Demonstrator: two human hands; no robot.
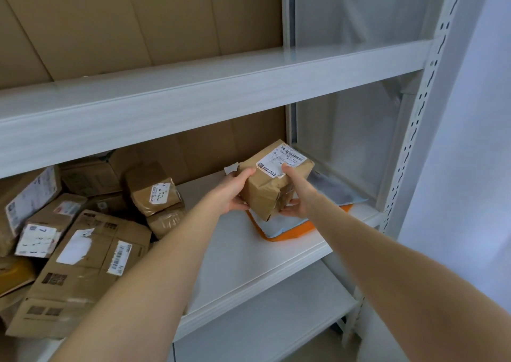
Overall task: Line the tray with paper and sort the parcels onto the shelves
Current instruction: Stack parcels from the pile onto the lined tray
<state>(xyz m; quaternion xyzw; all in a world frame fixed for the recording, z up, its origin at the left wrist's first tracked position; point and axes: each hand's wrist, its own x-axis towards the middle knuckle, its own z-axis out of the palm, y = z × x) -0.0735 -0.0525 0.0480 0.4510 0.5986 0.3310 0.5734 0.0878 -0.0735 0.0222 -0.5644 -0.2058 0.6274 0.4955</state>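
Head: L hand (234,193), R hand (298,197) grip parcel (272,180), tray (293,235) partly hidden.

Soft even daylight, slightly blurry, edges bowed

A big white metal rack of shelves (221,90) fills the view. Brown cardboard (110,24) covers the back of it, and clear plastic (359,10) covers its right side. A pale wall (475,168) stands to the right of its post (412,146) with many holes.

Head-worn view, angled down — close to shelf (235,251)
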